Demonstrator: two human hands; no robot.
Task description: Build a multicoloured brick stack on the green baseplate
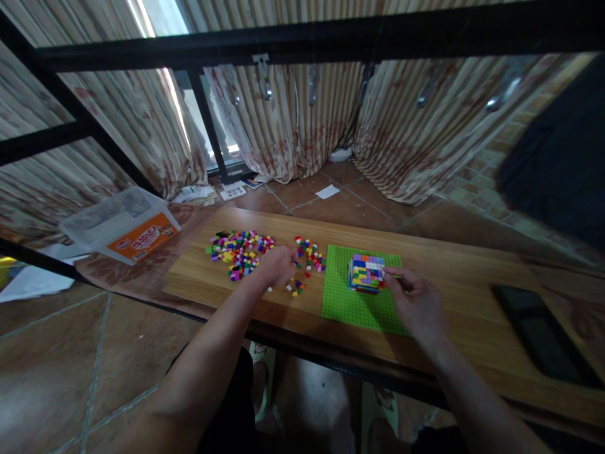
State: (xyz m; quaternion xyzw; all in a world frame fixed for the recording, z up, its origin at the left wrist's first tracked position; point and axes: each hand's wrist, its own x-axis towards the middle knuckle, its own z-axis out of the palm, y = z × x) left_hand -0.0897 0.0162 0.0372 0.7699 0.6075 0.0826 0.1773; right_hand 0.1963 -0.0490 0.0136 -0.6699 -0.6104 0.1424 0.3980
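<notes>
A small block built of multicoloured toy bricks (367, 272) stands on a green studded baseplate (343, 302). At its right side is my right hand (418, 306), thumb and forefinger pinched together at the top edge; anything between the tips is too small to make out. My left hand (278, 266) reaches over the loose bricks left of the baseplate. Its fingers are curled together with the tips down near a small group of bricks (312, 255), and what they hold, if anything, is hidden. A larger heap of loose bricks (241, 249) spreads to the left of that hand.
The low wooden table (463, 284) carries a dark phone or tablet (543, 331) at the right. A clear plastic box (120, 221) with an orange label sits beyond the left end. A black metal frame (302, 41) crosses above, before striped curtains (283, 126).
</notes>
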